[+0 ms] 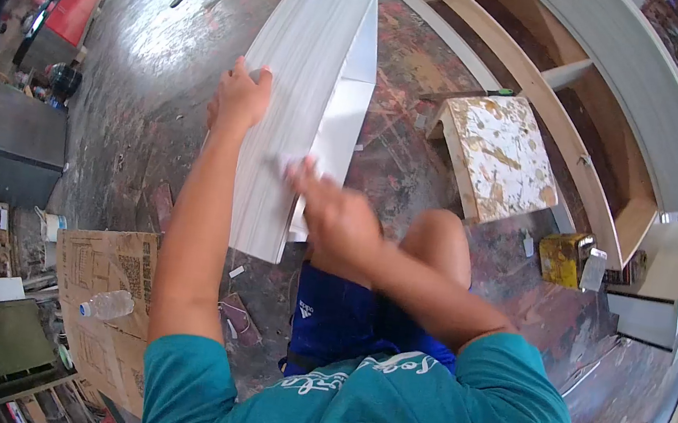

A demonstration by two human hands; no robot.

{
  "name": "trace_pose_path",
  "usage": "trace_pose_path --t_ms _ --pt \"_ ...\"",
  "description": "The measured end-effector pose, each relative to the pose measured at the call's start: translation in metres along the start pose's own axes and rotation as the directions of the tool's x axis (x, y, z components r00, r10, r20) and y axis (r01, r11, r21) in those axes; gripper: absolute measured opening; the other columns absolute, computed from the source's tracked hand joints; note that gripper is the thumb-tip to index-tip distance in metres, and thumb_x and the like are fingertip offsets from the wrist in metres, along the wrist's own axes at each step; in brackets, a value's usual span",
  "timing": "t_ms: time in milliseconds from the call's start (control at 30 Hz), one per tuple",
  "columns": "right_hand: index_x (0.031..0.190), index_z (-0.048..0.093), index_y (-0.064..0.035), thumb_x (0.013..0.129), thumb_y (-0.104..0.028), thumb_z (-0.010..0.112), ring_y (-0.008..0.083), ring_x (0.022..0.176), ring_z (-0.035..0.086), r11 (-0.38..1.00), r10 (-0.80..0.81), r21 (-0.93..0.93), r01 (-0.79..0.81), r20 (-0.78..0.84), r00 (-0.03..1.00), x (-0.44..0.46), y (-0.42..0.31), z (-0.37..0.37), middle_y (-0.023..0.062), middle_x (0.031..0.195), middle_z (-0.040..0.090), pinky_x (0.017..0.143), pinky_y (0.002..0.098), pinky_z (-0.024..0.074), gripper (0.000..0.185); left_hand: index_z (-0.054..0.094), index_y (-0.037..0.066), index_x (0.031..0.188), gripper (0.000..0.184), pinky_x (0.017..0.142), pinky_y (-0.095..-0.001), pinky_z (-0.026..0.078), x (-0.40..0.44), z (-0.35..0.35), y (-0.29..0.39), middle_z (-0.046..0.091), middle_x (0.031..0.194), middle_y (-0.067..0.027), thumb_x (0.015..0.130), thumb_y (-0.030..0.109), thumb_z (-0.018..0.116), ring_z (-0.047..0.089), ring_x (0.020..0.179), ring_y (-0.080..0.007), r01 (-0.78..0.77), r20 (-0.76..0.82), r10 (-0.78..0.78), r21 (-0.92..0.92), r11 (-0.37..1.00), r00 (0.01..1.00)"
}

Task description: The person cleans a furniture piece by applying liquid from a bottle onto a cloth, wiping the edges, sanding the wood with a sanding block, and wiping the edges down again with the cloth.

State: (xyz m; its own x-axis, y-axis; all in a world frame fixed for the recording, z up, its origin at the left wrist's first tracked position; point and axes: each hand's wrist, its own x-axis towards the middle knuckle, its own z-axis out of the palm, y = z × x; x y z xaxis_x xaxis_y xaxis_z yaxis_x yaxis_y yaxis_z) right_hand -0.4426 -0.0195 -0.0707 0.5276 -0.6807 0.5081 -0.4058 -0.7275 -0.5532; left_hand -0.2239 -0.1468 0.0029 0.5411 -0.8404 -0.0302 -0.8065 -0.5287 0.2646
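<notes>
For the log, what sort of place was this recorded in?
Probably a furniture or woodworking workshop: the left hand rests on a long grey wood-grain board, a large open pale-wood frame lies nearby, and a low white stand spattered with brown sits on the stained dark floor.

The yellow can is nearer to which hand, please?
Right hand, at the edge of the pale panel toward the can; left hand, at the opposite edge, farther away.
</notes>
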Motion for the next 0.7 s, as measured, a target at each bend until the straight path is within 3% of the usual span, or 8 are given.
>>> trace_pose_path --t_ms 67,167,267,367,467,567,700 --pt "0.151 0.044 0.0043 0.081 -0.006 0.068 0.041 0.113 0.069 0.999 -0.019 -0.038 0.024 0.144 0.989 -0.037 -0.047 -0.003 0.0324 0.145 0.054 0.102 0.0448 0.055 0.075 0.034 0.014 0.161 0.076 0.115 -0.0532 0.039 0.001 0.0 -0.001 0.045 0.157 -0.0182 0.1 0.057 0.045 0.047 0.142 -0.0401 -0.02 -0.008 0.02 0.001 1.0 1.0" --pt "0.157 0.029 0.0078 0.088 -0.013 0.069 0.0457 0.136 0.053 0.99 0.055 0.126 -0.071 0.126 0.991 -0.066 -0.09 -0.006 0.0337 0.159 0.034 0.113 0.0471 0.0467 0.083 0.037 0.013 0.16 0.075 0.114 -0.0537 0.04 0.014 0.012 -0.019 0.05 0.153 -0.0204 0.1 0.057 0.046 0.049 0.14 -0.0419 -0.107 -0.052 0.107 0.005 0.994 0.993" --pt "0.16 0.014 0.0095 0.095 -0.022 0.067 0.0483 0.149 0.034 0.979 0.104 0.16 -0.125 0.136 0.985 -0.069 -0.088 0.004 0.0331 0.166 0.017 0.12 0.0496 0.0378 0.089 0.042 0.008 0.157 0.074 0.113 -0.0529 0.042 0.019 0.018 -0.032 0.056 0.146 -0.0249 0.1 0.055 0.048 0.052 0.137 -0.0454 -0.207 -0.092 0.205 -0.016 0.978 0.974" --pt "0.161 0.009 0.0085 0.103 -0.034 0.058 0.0459 0.154 0.022 0.969 0.173 0.156 -0.193 0.137 0.975 -0.048 -0.063 0.006 0.0327 0.167 0.012 0.124 0.0496 0.0305 0.087 0.046 0.003 0.153 0.072 0.111 -0.0519 0.044 0.005 0.017 -0.045 0.059 0.14 -0.0294 0.1 0.051 0.051 0.054 0.132 -0.0482 -0.299 -0.179 0.288 -0.039 0.953 0.941" --pt "0.161 0.007 0.0085 0.107 -0.042 0.048 0.0442 0.156 0.019 0.963 0.226 0.116 -0.243 0.146 0.963 -0.008 -0.033 -0.006 0.0329 0.168 0.01 0.124 0.0475 0.0284 0.085 0.047 0.0 0.151 0.07 0.11 -0.0513 0.045 -0.016 0.009 -0.058 0.058 0.139 -0.0318 0.1 0.047 0.054 0.056 0.129 -0.0487 -0.34 -0.233 0.321 -0.043 0.94 0.918" --pt "0.161 0.008 0.0099 0.107 -0.047 0.047 0.0475 0.156 0.015 0.92 0.288 0.268 -0.287 0.035 0.957 0.036 -0.009 -0.016 0.0326 0.168 0.01 0.125 0.0518 0.023 0.088 0.047 -0.001 0.151 0.067 0.109 -0.0516 0.045 -0.056 -0.008 -0.069 0.059 0.138 -0.0322 0.1 0.042 0.057 0.057 0.127 -0.0488 -0.381 -0.277 0.343 -0.093 0.92 0.897" --pt "0.161 0.011 0.0082 0.107 -0.051 0.045 0.0491 0.154 0.02 0.919 0.348 0.243 -0.311 -0.125 0.929 0.096 0.016 -0.038 0.0304 0.169 0.012 0.125 0.0494 0.0251 0.087 0.047 -0.001 0.151 0.065 0.107 -0.0518 0.046 -0.094 -0.02 -0.091 0.059 0.137 -0.0321 0.098 0.035 0.062 0.057 0.127 -0.049 -0.466 -0.355 0.386 -0.174 0.867 0.851"
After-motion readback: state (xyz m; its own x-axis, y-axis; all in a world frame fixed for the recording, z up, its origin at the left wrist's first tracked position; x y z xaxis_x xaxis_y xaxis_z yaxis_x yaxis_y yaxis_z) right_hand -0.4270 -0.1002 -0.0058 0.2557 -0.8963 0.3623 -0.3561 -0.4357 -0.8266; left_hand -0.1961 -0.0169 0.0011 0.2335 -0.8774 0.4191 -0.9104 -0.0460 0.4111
